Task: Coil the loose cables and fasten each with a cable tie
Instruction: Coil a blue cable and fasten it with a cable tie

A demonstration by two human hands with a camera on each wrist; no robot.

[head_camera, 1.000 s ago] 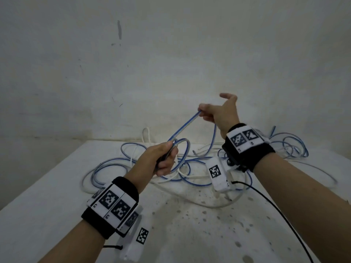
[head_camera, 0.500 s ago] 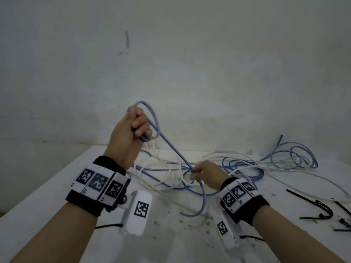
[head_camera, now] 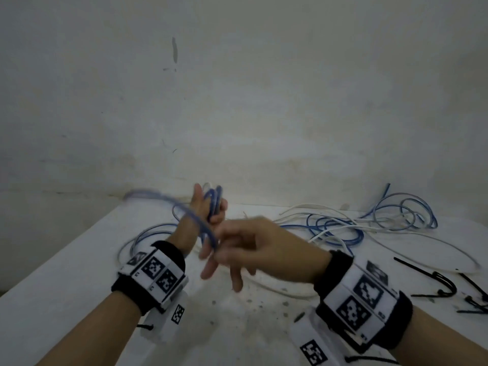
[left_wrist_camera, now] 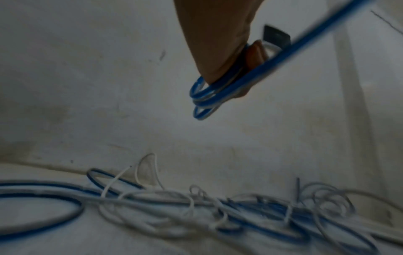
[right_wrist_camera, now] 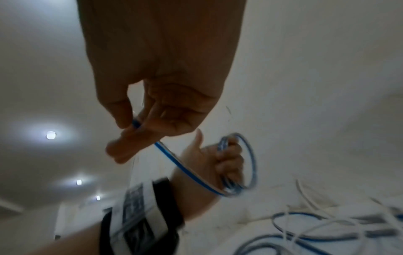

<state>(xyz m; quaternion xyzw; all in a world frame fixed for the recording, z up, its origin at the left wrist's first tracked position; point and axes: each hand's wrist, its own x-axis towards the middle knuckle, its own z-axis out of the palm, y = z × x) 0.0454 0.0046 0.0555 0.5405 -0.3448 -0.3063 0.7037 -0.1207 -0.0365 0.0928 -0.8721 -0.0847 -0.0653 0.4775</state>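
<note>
blue cable (head_camera: pixel 196 223) looks light and springy: left hand (head_camera: pixel 208 207) clenches its coil (left_wrist_camera: pixel 205 96), right hand (head_camera: pixel 237 249) pinches the loose run.

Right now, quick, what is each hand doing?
Left hand: fingers curled round a small coil of thin blue cable.
Right hand: pinches the loose stretch of the same blue cable.

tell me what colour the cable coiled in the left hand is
Blue cable, clearest in the left wrist view.
</note>
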